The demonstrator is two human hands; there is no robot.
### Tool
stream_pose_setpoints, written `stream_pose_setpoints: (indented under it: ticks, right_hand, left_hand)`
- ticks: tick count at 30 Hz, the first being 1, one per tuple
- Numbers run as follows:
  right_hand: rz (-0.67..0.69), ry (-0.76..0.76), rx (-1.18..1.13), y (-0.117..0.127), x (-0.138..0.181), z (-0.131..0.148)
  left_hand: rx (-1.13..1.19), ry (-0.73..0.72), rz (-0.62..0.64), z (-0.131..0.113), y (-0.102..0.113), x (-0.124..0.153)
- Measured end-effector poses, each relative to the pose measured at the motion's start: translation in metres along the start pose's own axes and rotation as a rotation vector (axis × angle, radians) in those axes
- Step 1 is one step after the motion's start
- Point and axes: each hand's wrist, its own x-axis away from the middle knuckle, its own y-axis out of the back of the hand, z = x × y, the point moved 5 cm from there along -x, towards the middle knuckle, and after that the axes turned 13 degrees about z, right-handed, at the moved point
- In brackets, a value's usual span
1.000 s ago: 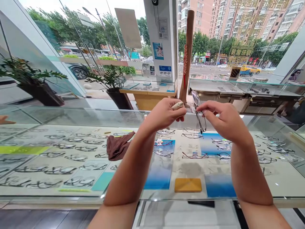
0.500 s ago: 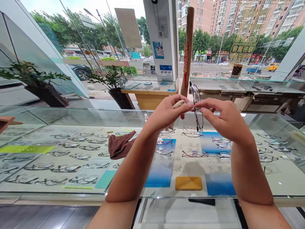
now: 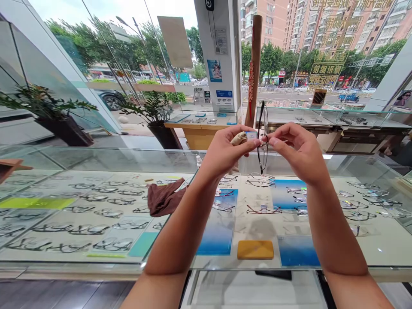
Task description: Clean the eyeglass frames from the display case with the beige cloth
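A pair of dark-rimmed eyeglasses (image 3: 259,159) is held up on end over the glass counter, one lens above the fingers and one below. My left hand (image 3: 225,150) is closed, its thumb and fingers pinching the glasses near the middle. Tucked in the same hand is a rolled beige cloth (image 3: 238,139), and a small white-and-blue tag (image 3: 251,135) shows beside it. From the other side, my right hand (image 3: 298,150) pinches the glasses near the bridge between thumb and fingertips. The exact grip points are partly hidden by the fingers.
Below the hands, a glass display counter (image 3: 257,269) contains rows of eyeglasses. A brown cloth (image 3: 165,198) lies left of my forearm, near a small white bottle (image 3: 198,161). A yellow case (image 3: 255,249) is near the front. A wooden post (image 3: 255,56) rises behind.
The eyeglasses have turned, so the rims now appear more edge-on. The tag by my left hand has come into clearer view. My right hand has shifted slightly.
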Motion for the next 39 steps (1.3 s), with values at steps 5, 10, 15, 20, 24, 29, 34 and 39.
stream_pose_setpoints:
  ticks: [5, 10, 15, 20, 24, 29, 34, 39]
  right_hand:
    - [0.086, -0.125, -0.221, -0.007, -0.009, -0.022]
    - [0.104, -0.185, -0.287, -0.006, -0.011, -0.026]
    - [0.091, -0.238, -0.371, -0.001, -0.009, -0.025]
    - [0.095, -0.264, -0.411, 0.006, -0.007, -0.028]
    - [0.138, -0.272, -0.470, 0.004, -0.007, -0.030]
    - [0.189, -0.316, -0.512, 0.000, -0.006, -0.031]
    - [0.164, -0.317, -0.551, 0.003, -0.004, -0.026]
    - [0.152, -0.315, -0.560, 0.004, -0.004, -0.024]
  left_hand:
    - [-0.086, 0.010, 0.005, 0.000, 0.000, 0.001]
    - [-0.214, -0.016, 0.000, 0.000, 0.002, 0.002]
    - [-0.376, -0.065, -0.057, -0.007, 0.009, 0.004]
    - [-0.726, -0.150, -0.241, -0.017, 0.022, 0.010]
    - [-0.867, -0.132, -0.349, -0.014, 0.031, 0.010]
    - [-0.875, -0.105, -0.313, -0.009, 0.029, 0.006]
    - [-0.877, -0.190, -0.425, -0.020, 0.023, 0.013]
    - [-0.896, -0.201, -0.180, -0.026, -0.004, 0.016]
